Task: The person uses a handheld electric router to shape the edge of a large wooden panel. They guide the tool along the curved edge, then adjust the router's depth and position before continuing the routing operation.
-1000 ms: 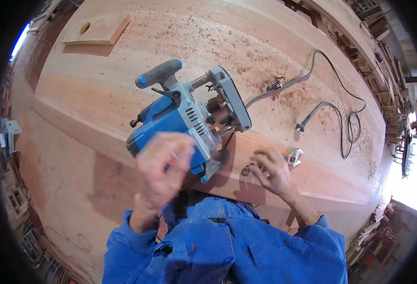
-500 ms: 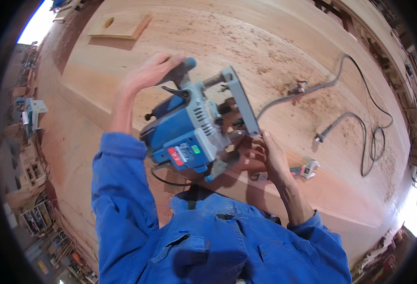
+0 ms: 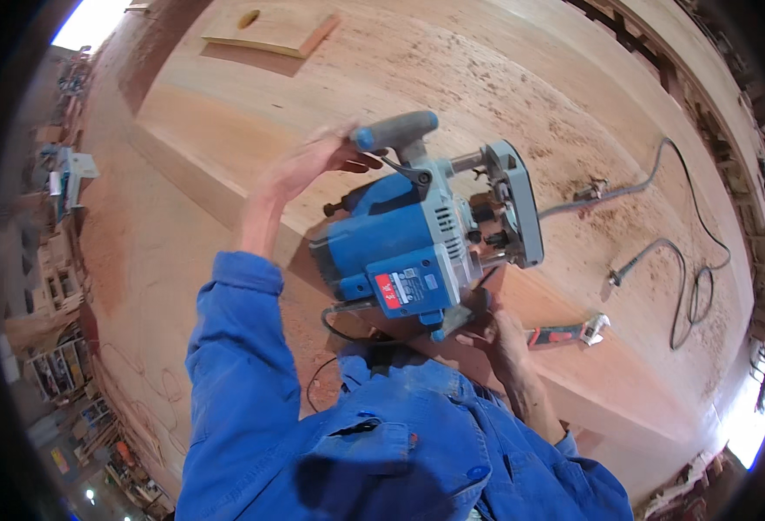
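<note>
A blue and grey plunge router (image 3: 391, 243) lies tipped on its side in front of my chest, its flat base plate (image 3: 519, 204) facing right. My left hand (image 3: 317, 163), somewhat blurred, is beside the upper handle (image 3: 397, 130), fingers apart and not wrapped round it. At the lower handle (image 3: 473, 310), my right hand (image 3: 505, 343) has its fingers curled against the grip; they are partly hidden. An adjustable wrench (image 3: 564, 334) with a red and black handle lies just right of that hand.
A thick wooden board (image 3: 191, 139) spans the bench under the router. A wooden block with a hole (image 3: 271, 30) lies at the far left. Sawdust, a cord with a plug (image 3: 643, 260) and a small metal part (image 3: 590, 189) lie to the right.
The router has shifted right and turned slightly. My left hand has come off the upper handle. My right hand has moved from the base plate's edge down to the lower handle.
</note>
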Available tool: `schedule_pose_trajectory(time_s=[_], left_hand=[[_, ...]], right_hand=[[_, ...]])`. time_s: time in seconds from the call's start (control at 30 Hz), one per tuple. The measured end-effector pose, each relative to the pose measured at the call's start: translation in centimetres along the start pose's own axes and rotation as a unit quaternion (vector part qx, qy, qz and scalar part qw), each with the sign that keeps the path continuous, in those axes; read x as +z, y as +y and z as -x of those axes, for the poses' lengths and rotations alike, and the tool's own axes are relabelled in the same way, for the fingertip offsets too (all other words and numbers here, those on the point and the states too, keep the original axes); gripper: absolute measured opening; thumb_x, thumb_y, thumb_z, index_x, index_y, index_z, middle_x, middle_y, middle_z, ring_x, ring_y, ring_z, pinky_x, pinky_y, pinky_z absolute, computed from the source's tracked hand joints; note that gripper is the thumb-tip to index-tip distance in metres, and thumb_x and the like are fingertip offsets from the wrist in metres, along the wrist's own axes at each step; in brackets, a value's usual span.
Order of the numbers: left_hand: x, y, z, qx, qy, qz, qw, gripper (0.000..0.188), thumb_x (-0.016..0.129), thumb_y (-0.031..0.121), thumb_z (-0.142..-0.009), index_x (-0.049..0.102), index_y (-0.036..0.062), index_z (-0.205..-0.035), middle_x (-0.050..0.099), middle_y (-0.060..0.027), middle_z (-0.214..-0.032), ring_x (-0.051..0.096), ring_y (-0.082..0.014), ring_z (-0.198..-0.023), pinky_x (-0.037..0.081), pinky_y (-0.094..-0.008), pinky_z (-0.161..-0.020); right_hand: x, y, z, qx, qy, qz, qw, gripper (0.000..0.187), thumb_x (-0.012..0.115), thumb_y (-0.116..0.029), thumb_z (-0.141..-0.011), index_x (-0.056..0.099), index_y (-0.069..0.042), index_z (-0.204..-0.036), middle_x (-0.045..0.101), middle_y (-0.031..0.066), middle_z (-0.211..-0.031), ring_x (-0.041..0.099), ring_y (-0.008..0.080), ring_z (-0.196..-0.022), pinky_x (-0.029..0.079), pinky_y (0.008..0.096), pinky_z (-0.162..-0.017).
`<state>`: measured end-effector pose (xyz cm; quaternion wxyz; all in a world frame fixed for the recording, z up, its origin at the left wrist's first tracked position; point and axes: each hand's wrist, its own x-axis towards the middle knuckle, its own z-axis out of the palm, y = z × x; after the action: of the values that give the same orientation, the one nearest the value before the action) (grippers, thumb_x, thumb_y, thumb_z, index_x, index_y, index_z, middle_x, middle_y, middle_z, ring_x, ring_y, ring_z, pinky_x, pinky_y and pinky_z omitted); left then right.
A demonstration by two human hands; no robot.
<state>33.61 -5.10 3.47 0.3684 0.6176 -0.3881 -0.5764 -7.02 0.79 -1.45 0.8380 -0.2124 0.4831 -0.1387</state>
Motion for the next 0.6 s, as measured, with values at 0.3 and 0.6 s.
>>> schedule_pose_trajectory(time_s=[0.3, 0.6], left_hand=[[4.4, 0.9, -1.8, 0.056, 0.029, 0.093, 0.994, 0.061, 0.052, 0.048, -0.099, 0.053, 0.0007, -0.138, 0.062, -0.0143, -0.127, 0.061, -0.0238, -0.115, 0.050, -0.0409, -0.100], [3.1, 0.9, -1.4, 0.103, -0.020, 0.110, 0.988, 0.048, 0.057, 0.029, -0.096, 0.058, -0.0021, -0.132, 0.067, -0.0140, -0.118, 0.066, -0.0231, -0.107, 0.054, -0.0377, -0.095]], right_hand=[[3.3, 2.5, -1.2, -0.137, 0.146, 0.049, 0.979, 0.054, 0.067, -0.034, -0.097, 0.044, 0.001, -0.131, 0.060, 0.0107, -0.117, 0.062, 0.0147, -0.098, 0.054, 0.0297, -0.079], [4.5, 1.2, -1.4, -0.240, 0.147, 0.033, 0.959, 0.040, 0.068, -0.024, -0.096, 0.049, 0.004, -0.117, 0.063, 0.0086, -0.102, 0.060, 0.0125, -0.092, 0.051, 0.0275, -0.081]])
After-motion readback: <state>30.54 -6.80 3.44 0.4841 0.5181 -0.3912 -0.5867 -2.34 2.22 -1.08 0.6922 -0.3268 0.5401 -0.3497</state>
